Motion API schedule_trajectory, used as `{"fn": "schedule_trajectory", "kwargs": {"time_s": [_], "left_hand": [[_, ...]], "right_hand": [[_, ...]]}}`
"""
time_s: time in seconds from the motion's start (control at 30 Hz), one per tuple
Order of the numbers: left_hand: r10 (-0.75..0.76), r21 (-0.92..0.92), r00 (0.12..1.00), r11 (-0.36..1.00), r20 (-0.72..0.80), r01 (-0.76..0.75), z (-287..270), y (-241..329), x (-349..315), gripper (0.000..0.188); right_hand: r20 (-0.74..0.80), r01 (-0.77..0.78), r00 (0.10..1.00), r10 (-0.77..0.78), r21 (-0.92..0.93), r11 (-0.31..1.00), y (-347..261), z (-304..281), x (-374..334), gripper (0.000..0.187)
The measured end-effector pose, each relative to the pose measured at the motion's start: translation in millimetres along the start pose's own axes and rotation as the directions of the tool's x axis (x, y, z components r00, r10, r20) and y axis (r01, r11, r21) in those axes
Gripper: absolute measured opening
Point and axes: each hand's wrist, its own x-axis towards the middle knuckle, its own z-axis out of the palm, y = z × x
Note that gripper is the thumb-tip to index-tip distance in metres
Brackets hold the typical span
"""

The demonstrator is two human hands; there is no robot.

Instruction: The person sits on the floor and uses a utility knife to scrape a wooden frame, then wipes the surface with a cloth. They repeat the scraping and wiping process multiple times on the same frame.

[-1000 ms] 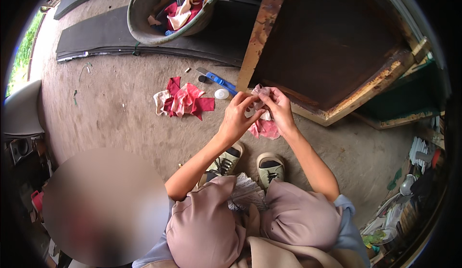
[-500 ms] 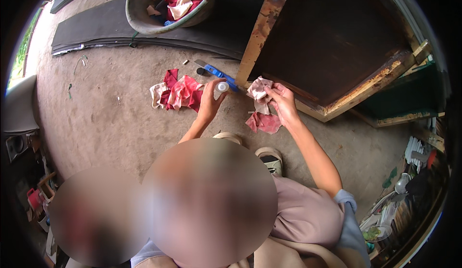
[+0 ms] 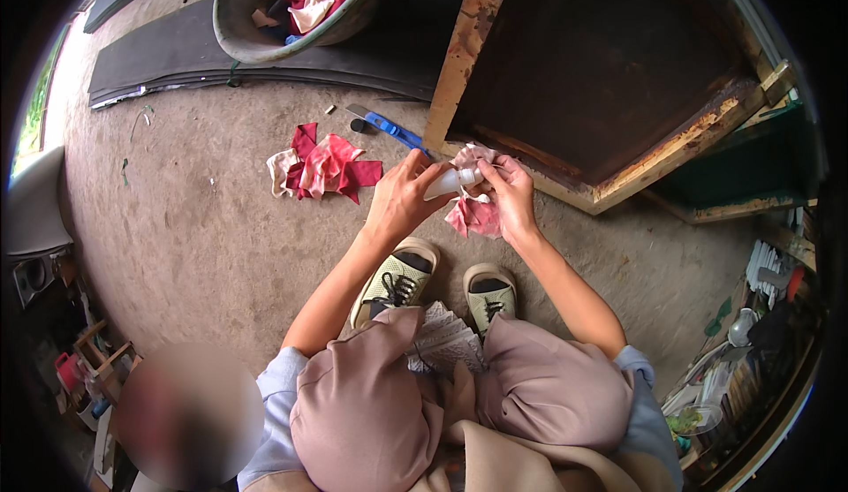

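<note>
My left hand (image 3: 397, 199) is closed around a small white plastic bottle (image 3: 444, 185), which lies tilted sideways with its neck toward the right. Pinched in the fingers of my right hand (image 3: 514, 195) is a crumpled, stained pale pink rag (image 3: 478, 153), and the bottle's neck meets it there. Beneath that hand a pinkish-red scrap of cloth (image 3: 475, 217) rests on the floor. Left of my hands lies a pile of red, pink and white rags (image 3: 327, 167). Just beyond are a blue utility knife (image 3: 395, 129) with its blade out and a round black cap (image 3: 358, 125).
At the far side a grey tub (image 3: 231, 28) of cloth scraps stands by stacked dark sheets (image 3: 159, 61). A wooden-framed dark panel (image 3: 594, 193) fills the far right. Mixed clutter (image 3: 707, 395) lines the near right. My shoes (image 3: 397, 280) are on the concrete floor (image 3: 221, 253).
The bottle was upright and apart from the rag; my left hand has moved right and tipped it sideways against the rag. My right hand stays near its place, still gripping the rag.
</note>
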Motion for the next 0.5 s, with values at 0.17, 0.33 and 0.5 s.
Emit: {"fn": "schedule_trajectory", "kwargs": {"time_s": [0.17, 0.33, 0.5], "left_hand": [[0.050, 0.124, 0.999, 0.991, 0.006, -0.051, 6, 3, 2, 0.046], [0.062, 0.195, 0.997, 0.978, 0.034, -0.068, 6, 10, 4, 0.046], [0.028, 0.158, 0.999, 0.987, 0.032, -0.033, 13, 4, 3, 0.046]], "right_hand": [[-0.029, -0.030, 0.999, 0.031, 0.046, 0.999, 0, 4, -7, 0.014], [-0.032, -0.093, 0.995, 0.096, 0.085, 0.992, 4, -3, -8, 0.014], [-0.036, -0.127, 0.991, 0.132, 0.116, 0.985, 5, -4, -6, 0.012]]}}
